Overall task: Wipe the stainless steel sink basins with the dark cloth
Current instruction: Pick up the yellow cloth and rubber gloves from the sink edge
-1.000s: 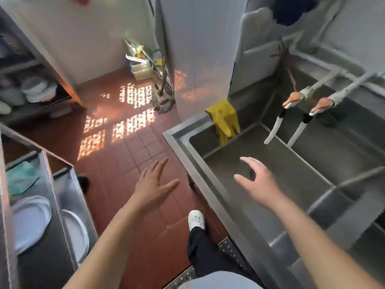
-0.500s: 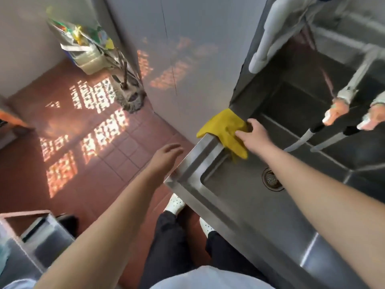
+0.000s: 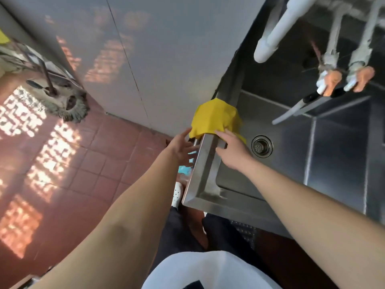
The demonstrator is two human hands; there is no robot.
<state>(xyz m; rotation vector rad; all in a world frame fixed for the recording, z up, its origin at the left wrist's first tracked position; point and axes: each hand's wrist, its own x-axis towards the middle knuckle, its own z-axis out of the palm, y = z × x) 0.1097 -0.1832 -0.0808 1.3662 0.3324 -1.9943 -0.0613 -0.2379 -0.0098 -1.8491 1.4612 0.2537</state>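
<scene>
Both hands up at the sink's corner, mid-frame. Left hand (image 3: 183,146) outside the rim (image 3: 205,163), fingers spread and relaxed, fingertips just touching the lower left edge of the yellow glove (image 3: 215,119) draped over the rim; gripping nothing. Right hand (image 3: 233,151) over the rim from the basin side, fingers straight and reaching, tips touching the glove's lower right edge; no clear pinch to be seen.

No dark cloth anywhere in view: nothing dark in either hand, nothing dark lying in the basin (image 3: 291,163). Basin bare steel, drain (image 3: 261,146) just right of the right hand, two taps (image 3: 341,80) hanging at upper right, white pipe (image 3: 273,32) above them.

Judging the step: still preparation, well short of any wiping. Looks like taking up the glove, possibly to wear or to clear it off the rim; hard to say which.

Next move, most likely: close the fingers on the glove from both sides and lift it off the rim, then find the cloth. Something pale blue (image 3: 185,170) showing below the rim beside the left wrist; too hidden to name. Mop head (image 3: 70,105) resting on the red floor tiles (image 3: 93,163) at left, well apart from the action.
</scene>
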